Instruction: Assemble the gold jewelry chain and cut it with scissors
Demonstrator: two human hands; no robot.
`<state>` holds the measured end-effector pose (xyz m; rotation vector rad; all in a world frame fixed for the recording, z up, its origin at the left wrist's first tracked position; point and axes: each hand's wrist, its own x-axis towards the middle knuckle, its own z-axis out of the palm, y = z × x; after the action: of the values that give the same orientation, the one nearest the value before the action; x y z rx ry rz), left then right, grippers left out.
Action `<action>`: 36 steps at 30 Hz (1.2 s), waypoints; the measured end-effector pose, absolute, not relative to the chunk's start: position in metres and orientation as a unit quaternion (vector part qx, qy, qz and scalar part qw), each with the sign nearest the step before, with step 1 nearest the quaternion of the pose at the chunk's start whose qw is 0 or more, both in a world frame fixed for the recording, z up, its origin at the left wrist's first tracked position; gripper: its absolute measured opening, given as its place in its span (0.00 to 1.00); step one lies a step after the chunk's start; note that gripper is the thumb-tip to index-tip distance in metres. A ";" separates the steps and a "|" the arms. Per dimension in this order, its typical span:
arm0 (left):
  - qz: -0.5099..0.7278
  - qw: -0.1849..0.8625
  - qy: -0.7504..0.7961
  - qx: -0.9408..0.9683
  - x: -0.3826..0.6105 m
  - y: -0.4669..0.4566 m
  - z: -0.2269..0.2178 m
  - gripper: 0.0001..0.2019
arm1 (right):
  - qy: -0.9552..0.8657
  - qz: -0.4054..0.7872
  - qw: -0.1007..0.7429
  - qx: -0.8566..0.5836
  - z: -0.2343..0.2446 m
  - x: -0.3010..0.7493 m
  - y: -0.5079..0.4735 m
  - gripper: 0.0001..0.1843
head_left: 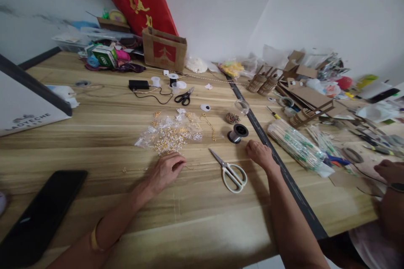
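My left hand rests on the wooden table, fingers pinched together at the near edge of a heap of small gold and silver findings in clear bags; a thin gold chain lies beside it. What the fingers pinch is too small to name. My right hand lies knuckles-up with fingers curled, just below a dark wire spool. White-handled scissors lie between my hands.
A black phone lies near left, a white box far left. Black scissors, spools, a bead dish, a cardboard bag and clutter sit behind. Bundled sticks and another person's hand are right.
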<state>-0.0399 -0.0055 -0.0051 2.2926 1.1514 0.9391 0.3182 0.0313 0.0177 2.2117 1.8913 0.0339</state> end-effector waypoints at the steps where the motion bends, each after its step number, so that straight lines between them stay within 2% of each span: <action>1: 0.338 0.203 0.413 0.821 -0.040 -0.005 -0.005 0.06 | 0.649 0.011 0.114 0.753 0.018 0.319 0.031 0.13; 14: 0.346 0.205 0.411 0.819 -0.039 -0.004 -0.007 0.06 | 0.662 0.011 0.050 0.747 0.020 0.327 0.033 0.12; 21: 0.340 0.207 0.413 0.819 -0.039 -0.005 -0.003 0.05 | 0.640 0.015 -0.018 0.768 0.020 0.325 0.035 0.12; 25: 0.342 0.207 0.410 0.820 -0.039 -0.005 -0.003 0.06 | 0.687 -0.024 -0.051 0.724 0.021 0.322 0.034 0.10; 36: 0.325 0.217 0.420 0.819 -0.040 -0.005 -0.004 0.07 | 0.772 -0.035 -0.015 0.635 0.025 0.290 0.031 0.09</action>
<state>-0.0396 -0.0048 -0.0040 2.2683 1.1647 0.9002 0.2903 0.0313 0.0248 2.0125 2.4477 -0.1095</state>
